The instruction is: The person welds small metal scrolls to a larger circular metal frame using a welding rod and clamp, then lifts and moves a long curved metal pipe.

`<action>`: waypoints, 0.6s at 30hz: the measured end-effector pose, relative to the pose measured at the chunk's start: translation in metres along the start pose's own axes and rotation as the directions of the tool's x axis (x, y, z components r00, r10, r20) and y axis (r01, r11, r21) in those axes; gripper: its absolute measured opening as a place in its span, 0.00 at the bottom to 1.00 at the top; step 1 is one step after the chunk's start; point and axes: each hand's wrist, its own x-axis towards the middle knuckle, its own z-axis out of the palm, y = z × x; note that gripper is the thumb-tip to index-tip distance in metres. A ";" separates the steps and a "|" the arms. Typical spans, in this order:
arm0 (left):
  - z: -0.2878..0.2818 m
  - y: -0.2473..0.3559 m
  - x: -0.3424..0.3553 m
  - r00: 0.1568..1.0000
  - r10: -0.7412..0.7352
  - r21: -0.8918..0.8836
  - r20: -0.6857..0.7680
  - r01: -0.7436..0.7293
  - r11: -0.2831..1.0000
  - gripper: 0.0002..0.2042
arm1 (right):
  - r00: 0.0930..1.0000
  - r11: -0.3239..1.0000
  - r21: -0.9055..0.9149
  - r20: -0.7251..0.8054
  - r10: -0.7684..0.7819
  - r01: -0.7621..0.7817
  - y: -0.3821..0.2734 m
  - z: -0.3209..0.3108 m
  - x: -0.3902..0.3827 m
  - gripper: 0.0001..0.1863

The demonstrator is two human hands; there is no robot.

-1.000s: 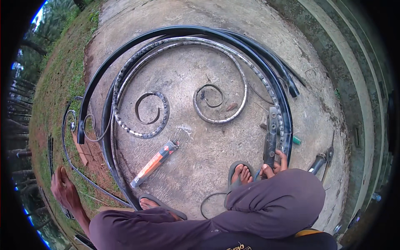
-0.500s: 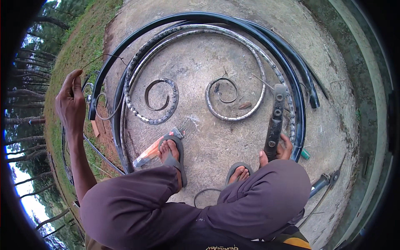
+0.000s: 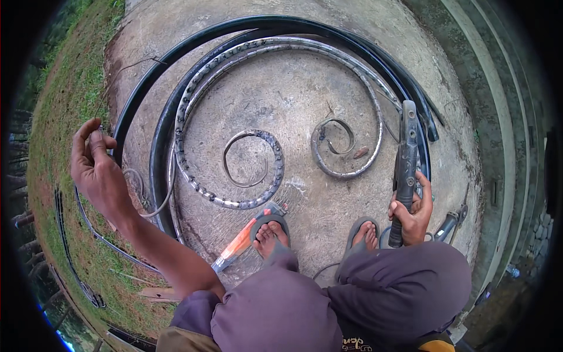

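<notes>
My right hand (image 3: 415, 218) is wrapped round the ribbed lower handle of a black welding electrode holder (image 3: 406, 158), which stands nearly upright in view with screws along its side. A thin rod (image 3: 388, 98) shows by its upper end. My left hand (image 3: 99, 170) is raised at the left with its fingers curled and thumb near the index finger. What it pinches, if anything, is too small to make out. Between my hands, a large silvery scroll of bent metal (image 3: 206, 190) lies on the concrete, with dark marks along it and both ends curled inward.
Black curved pipes (image 3: 234, 24) arch round the scroll. An orange and clear packet (image 3: 237, 245) lies beside my left foot. A grinder-like tool (image 3: 448, 226) lies at the right. A grey cable (image 3: 161, 205) loops at the left. Grass (image 3: 64, 135) borders the concrete, and a ledge (image 3: 498, 117) runs along the right.
My left hand has dropped lower, its fingers now curled forward. My right hand has shifted right with the electrode holder, now more upright. The view has turned, and my knees have moved right.
</notes>
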 end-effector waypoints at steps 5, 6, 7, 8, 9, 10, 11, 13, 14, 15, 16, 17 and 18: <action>-0.069 -0.009 0.054 0.965 -0.062 -0.401 -0.255 -0.047 0.915 0.10 | 0.987 0.984 -0.118 0.107 -0.119 0.131 -0.036 0.040 -0.006 0.39; -0.087 -0.020 0.062 0.941 -0.021 -0.485 -0.338 -0.155 0.861 0.10 | 0.981 0.978 -0.128 0.130 -0.145 0.162 -0.039 0.048 -0.004 0.39; -0.109 -0.032 0.070 0.915 -0.109 -0.490 -0.388 -0.104 0.866 0.10 | 0.977 0.977 -0.132 0.154 -0.149 0.170 -0.042 0.055 0.000 0.39; -0.132 -0.042 0.080 0.959 -0.087 -0.675 -0.270 -0.124 0.727 0.10 | 0.964 0.955 -0.198 0.196 -0.180 0.219 -0.044 0.063 0.006 0.39; -0.152 -0.052 0.088 0.981 -0.062 -0.828 -0.185 -0.121 0.547 0.11 | 0.949 0.927 -0.260 0.235 -0.209 0.269 -0.045 0.071 0.012 0.39; -0.167 -0.065 0.092 0.988 -0.035 -0.866 -0.152 -0.116 0.487 0.08 | 0.932 0.915 -0.253 0.269 -0.244 0.313 -0.044 0.081 0.020 0.39; -0.172 -0.081 0.089 0.992 0.034 -0.854 -0.121 -0.121 0.505 0.08 | 0.923 0.915 -0.241 0.294 -0.248 0.323 -0.043 0.090 0.027 0.39; -0.154 -0.118 0.080 0.954 -0.096 -0.852 -0.283 -0.204 0.482 0.03 | 0.880 0.892 -0.272 0.417 -0.228 0.361 -0.040 0.104 0.043 0.39; -0.137 -0.136 0.073 0.924 -0.255 -0.867 -0.286 -0.136 0.479 0.03 | 0.870 0.896 -0.255 0.437 -0.229 0.364 -0.037 0.112 0.049 0.39; -0.118 -0.153 0.061 0.938 -0.254 -0.881 -0.236 -0.097 0.463 0.02 | 0.859 0.894 -0.250 0.457 -0.229 0.371 -0.034 0.119 0.053 0.39; -0.100 -0.169 0.050 0.856 -0.434 -0.854 -0.282 -0.018 0.521 0.02 | 0.848 0.896 -0.240 0.479 -0.226 0.374 -0.031 0.125 0.058 0.38; -0.085 -0.182 0.037 0.808 -0.502 -0.822 -0.308 0.040 0.569 0.02 | 0.842 0.898 -0.238 0.495 -0.215 0.369 -0.028 0.130 0.063 0.38; -0.076 -0.193 0.018 0.801 -0.539 -0.812 -0.259 0.121 0.570 0.02 | 0.832 0.902 -0.216 0.508 -0.222 0.373 -0.024 0.134 0.066 0.38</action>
